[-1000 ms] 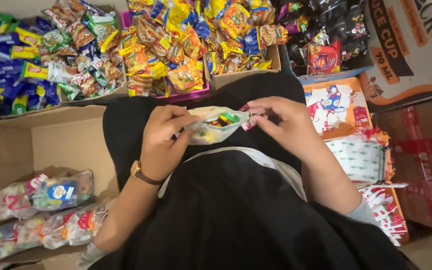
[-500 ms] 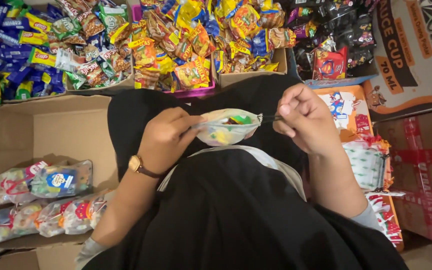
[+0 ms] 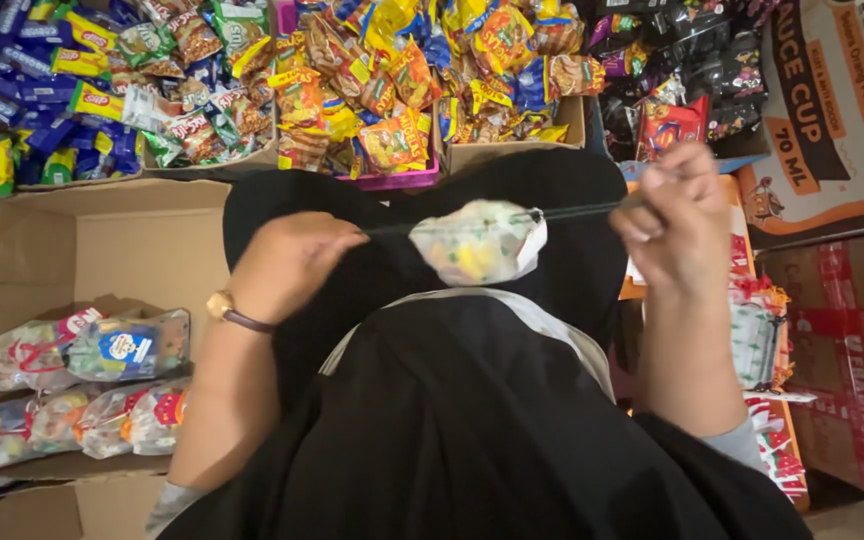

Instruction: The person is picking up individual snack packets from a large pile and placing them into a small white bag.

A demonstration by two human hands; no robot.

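While the person sits among the boxes, a small white translucent drawstring pouch (image 3: 479,241) stuffed with bright yellow and green sweets hangs over the black-clad lap, strung on a thin dark drawstring (image 3: 577,212) pulled taut to either side. The left hand (image 3: 287,266), with a gold watch on a brown strap at its wrist, is clenched around the left end of the string, well apart from the pouch. The right hand (image 3: 679,220) is raised on the other side, fingers pinched shut on the right end of the same string. The pouch's mouth looks drawn closed, though I cannot tell how tightly.

Ahead of the knees, a cardboard box on the left (image 3: 244,160) is heaped with blue, green and red snack packets. Just beside it a pink plastic tray (image 3: 400,181) holds orange and yellow snack packets, and a second cardboard box (image 3: 492,152) next to that carries more of the same colours. Farther right lie black-wrapped packets (image 3: 687,60).

To the person's left, a large open cardboard carton (image 3: 142,240) holds several filled clear pouches (image 3: 82,385) lying in its lower part. On the right, an orange tray (image 3: 742,255) carries white and red printed flat bags.
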